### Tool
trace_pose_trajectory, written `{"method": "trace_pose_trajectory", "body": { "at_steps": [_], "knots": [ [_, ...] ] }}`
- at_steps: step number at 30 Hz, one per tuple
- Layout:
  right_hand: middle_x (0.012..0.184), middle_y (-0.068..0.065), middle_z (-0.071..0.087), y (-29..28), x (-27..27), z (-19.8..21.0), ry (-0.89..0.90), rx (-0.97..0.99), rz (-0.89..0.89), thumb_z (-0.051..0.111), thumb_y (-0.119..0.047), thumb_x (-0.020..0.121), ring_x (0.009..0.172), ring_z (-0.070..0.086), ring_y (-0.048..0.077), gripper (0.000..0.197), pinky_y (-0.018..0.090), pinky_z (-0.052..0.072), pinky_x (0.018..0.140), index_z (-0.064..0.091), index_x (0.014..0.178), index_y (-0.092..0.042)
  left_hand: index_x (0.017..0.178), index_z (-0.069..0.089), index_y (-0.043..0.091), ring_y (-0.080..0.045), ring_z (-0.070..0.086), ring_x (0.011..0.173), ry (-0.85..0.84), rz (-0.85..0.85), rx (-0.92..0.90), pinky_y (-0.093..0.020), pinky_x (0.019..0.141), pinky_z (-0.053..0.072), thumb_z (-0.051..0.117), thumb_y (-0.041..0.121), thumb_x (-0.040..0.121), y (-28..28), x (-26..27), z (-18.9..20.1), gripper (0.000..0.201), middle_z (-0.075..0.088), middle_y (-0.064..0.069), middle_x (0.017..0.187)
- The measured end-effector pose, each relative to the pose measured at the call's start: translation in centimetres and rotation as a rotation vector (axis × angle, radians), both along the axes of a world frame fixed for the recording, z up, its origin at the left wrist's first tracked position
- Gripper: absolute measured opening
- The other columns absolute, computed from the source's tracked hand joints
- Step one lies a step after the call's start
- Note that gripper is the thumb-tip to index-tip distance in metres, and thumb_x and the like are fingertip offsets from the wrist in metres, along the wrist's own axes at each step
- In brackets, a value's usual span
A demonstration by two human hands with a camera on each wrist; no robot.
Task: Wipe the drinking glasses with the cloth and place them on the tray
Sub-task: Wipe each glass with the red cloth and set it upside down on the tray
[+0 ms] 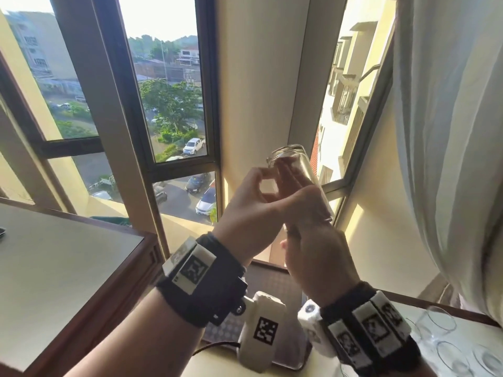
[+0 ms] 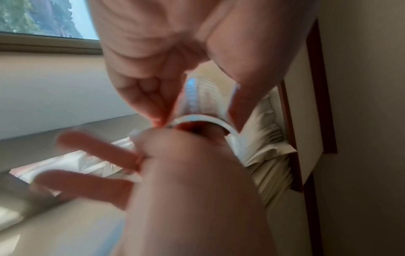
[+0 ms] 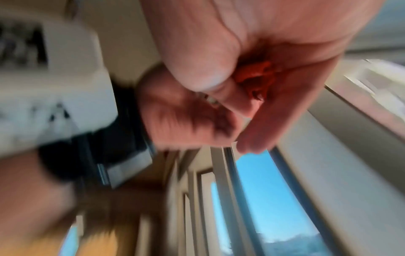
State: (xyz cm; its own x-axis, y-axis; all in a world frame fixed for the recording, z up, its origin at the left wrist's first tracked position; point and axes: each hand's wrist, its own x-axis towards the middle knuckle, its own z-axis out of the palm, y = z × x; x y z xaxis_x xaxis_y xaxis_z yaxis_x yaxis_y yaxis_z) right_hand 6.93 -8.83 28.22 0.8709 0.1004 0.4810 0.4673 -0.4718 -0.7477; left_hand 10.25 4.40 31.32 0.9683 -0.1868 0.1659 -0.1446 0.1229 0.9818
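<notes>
Now your left hand (image 1: 250, 210) and right hand (image 1: 318, 240) both curled around one clear glass (image 1: 299, 170), raised before the window (image 1: 168, 104), more glasses (image 1: 441, 322) at five o'clock.

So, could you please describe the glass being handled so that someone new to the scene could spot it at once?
Look at the cream pillar between the two windows. In front of its lower part, both hands hold up a clear, straight-sided drinking glass, tilted with its open mouth toward the upper left. Unlike the other glasses resting at the bottom right, it alone is in the air.
</notes>
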Motion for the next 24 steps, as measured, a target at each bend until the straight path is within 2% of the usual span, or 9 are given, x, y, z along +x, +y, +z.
{"method": "trace_pose_trajectory", "body": {
  "at_steps": [3, 5, 8, 10, 12, 15, 16, 19, 24],
  "knots": [
    [0.1, 0.019, 0.071, -0.5, -1.2, 1.0, 0.302, 0.628, 0.514, 0.054, 0.01, 0.092, 0.055, 0.068, 0.023, 0.048, 0.029, 0.054, 0.044, 0.054, 0.135, -0.011, 0.144, 0.042, -0.002, -0.044, 0.064, 0.109, 0.016, -0.266, -0.26, -0.07, 0.109, 0.042, 0.084, 0.013, 0.086, 0.4, -0.3, -0.7, 0.073, 0.066, -0.031, 0.117],
    [0.103, 0.032, 0.06, -0.5, -2.5, 2.0, 0.402, 0.995, 0.87, 0.063, -0.021, 0.09, 0.048, 0.065, 0.027, 0.053, 0.029, 0.052, 0.042, 0.053, 0.141, -0.011, 0.144, 0.042, -0.003, -0.039, 0.059, 0.112, 0.005, -0.348, -0.365, -0.061, 0.109, 0.044, 0.077, 0.013, 0.087, 0.3, -0.6, -1.0, 0.069, 0.058, -0.027, 0.121],
    [0.139, 0.034, 0.049, -0.4, -2.3, 2.3, 0.412, 1.208, 0.788, 0.042, -0.05, 0.101, 0.039, 0.06, 0.014, 0.06, 0.017, 0.045, 0.037, 0.049, 0.145, -0.01, 0.144, 0.044, 0.008, -0.035, 0.061, 0.116, -0.011, -0.366, -0.398, -0.055, 0.111, 0.043, 0.073, 0.016, 0.089, -0.4, -1.0, -1.4, 0.063, 0.058, -0.024, 0.127],
    [0.136, 0.037, 0.05, -0.8, -2.0, 2.2, 0.36, 1.14, 0.494, 0.04, -0.044, 0.106, 0.033, 0.051, 0.008, 0.049, 0.014, 0.038, 0.034, 0.056, 0.139, -0.012, 0.145, 0.044, 0.008, -0.03, 0.063, 0.126, -0.012, -0.33, -0.297, -0.046, 0.114, 0.046, 0.067, 0.015, 0.095, -0.5, -0.8, -1.5, 0.056, 0.063, -0.019, 0.132],
    [0.105, 0.034, 0.065, -1.8, -1.7, 1.8, 0.212, 0.854, 0.157, 0.053, -0.039, 0.102, 0.032, 0.046, 0.01, 0.034, 0.018, 0.037, 0.035, 0.07, 0.117, -0.014, 0.149, 0.048, 0.015, -0.02, 0.064, 0.131, -0.01, -0.282, -0.139, -0.038, 0.113, 0.049, 0.058, 0.02, 0.099, 0.0, -0.9, -1.2, 0.051, 0.068, -0.01, 0.137],
    [0.048, -0.009, 0.06, -2.8, -1.5, 0.6, -0.165, 0.208, -0.297, 0.068, -0.042, 0.09, 0.042, 0.058, 0.002, 0.04, 0.008, 0.046, 0.054, 0.068, 0.063, -0.012, 0.115, 0.075, 0.023, -0.018, 0.071, 0.115, 0.033, -0.229, -0.103, -0.049, 0.114, 0.048, 0.062, 0.039, 0.095, 0.5, -1.2, 0.3, 0.029, 0.077, -0.002, 0.115],
    [0.055, -0.017, 0.062, -3.0, -1.4, 0.2, -0.333, 0.07, -0.327, 0.071, -0.038, 0.089, 0.056, 0.063, -0.006, 0.039, 0.001, 0.044, 0.062, 0.067, 0.06, -0.011, 0.098, 0.081, 0.027, -0.017, 0.073, 0.106, 0.05, -0.199, -0.117, -0.05, 0.112, 0.049, 0.065, 0.052, 0.093, 0.4, -1.5, 1.2, 0.031, 0.078, 0.0, 0.102],
    [0.11, 0.002, 0.073, -3.0, -1.2, -0.8, -0.599, -0.255, -0.24, 0.078, -0.019, 0.09, 0.09, 0.067, -0.002, 0.017, 0.006, 0.05, 0.077, 0.079, 0.087, -0.002, 0.08, 0.079, 0.023, -0.02, 0.073, 0.092, 0.0, -0.133, -0.072, -0.04, 0.101, 0.056, 0.066, 0.064, 0.084, -0.1, -1.6, 3.0, 0.043, 0.073, -0.006, 0.088],
    [0.099, -0.002, 0.076, -2.1, -2.2, 0.0, -0.268, 0.004, -0.092, 0.074, -0.015, 0.092, 0.06, 0.068, 0.0, 0.018, 0.02, 0.058, 0.056, 0.07, 0.107, -0.023, 0.093, 0.078, 0.01, -0.023, 0.074, 0.092, -0.078, -0.243, -0.152, -0.033, 0.089, 0.063, 0.08, 0.031, 0.075, -0.3, -1.1, 2.6, 0.027, 0.076, -0.013, 0.095]
  ]
}}
